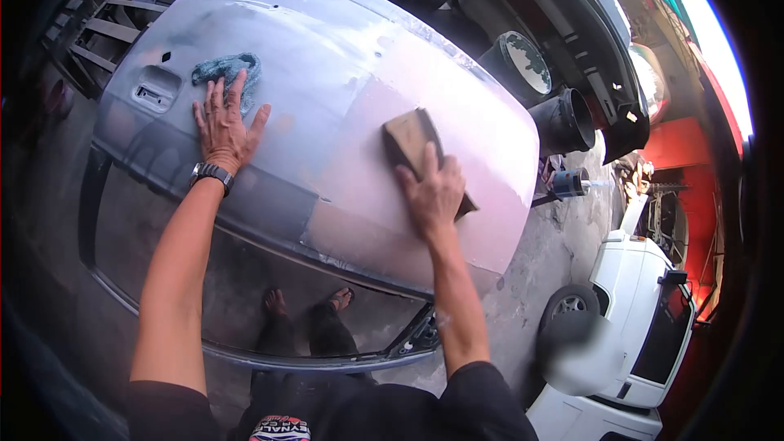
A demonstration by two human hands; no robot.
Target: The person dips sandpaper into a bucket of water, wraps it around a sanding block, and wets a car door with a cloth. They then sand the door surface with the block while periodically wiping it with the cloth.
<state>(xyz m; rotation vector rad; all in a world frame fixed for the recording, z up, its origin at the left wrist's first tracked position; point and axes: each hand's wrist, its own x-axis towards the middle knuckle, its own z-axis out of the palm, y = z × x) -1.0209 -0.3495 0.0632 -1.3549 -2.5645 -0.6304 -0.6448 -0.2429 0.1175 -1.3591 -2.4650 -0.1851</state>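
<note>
A car door (302, 73) lies flat in front of me, its panel grey on the left and covered with pinkish filler on the right. My left hand (224, 126) rests on the grey part with fingers spread. Its fingertips touch a crumpled teal cloth (245, 65), close to the door handle recess (155, 90). On the pinkish area, my right hand (434, 194) grips a long sanding block (412, 139) with a tan top. The block's underside is hidden against the panel.
Beyond the door stand a paint-smeared bucket (527, 64) and a black bucket (572, 121), beside a large dark car part (555, 24). A can (570, 183) is near the door's right end. A white vehicle (633, 302) stands at right; a metal frame (110, 30) is at left.
</note>
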